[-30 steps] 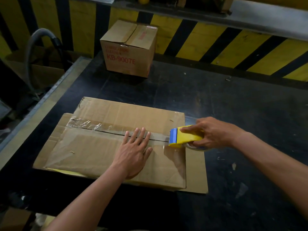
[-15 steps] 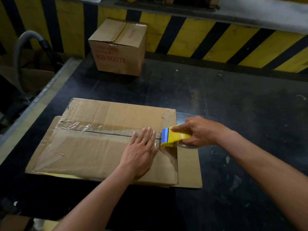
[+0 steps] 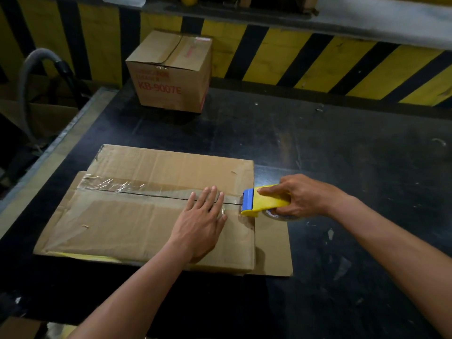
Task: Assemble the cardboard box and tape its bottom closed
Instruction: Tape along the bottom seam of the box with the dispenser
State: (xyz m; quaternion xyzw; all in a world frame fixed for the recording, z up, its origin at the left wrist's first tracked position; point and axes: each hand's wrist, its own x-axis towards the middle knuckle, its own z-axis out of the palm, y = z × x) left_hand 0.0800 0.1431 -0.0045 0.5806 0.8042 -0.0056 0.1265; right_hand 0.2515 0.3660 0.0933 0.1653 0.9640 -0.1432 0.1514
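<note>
A flat brown cardboard box (image 3: 137, 226) lies on the black table, its two flaps meeting at a seam covered by clear tape (image 3: 115, 185). My left hand (image 3: 200, 221) presses flat on the tape near the seam's right end, fingers spread. My right hand (image 3: 297, 198) grips a yellow tape dispenser (image 3: 265, 204) with a blue blade end, held at the box's right edge over the seam. The tape roll is mostly hidden under my right hand.
A closed cardboard carton (image 3: 171, 74) printed KB-9007E stands at the back of the table (image 3: 342, 155). A yellow and black striped wall runs behind. A grey hose (image 3: 29, 69) and more cardboard sit off the table's left edge.
My left hand has slid right along the taped seam towards the dispenser. My right hand keeps the dispenser at the box's right edge.
</note>
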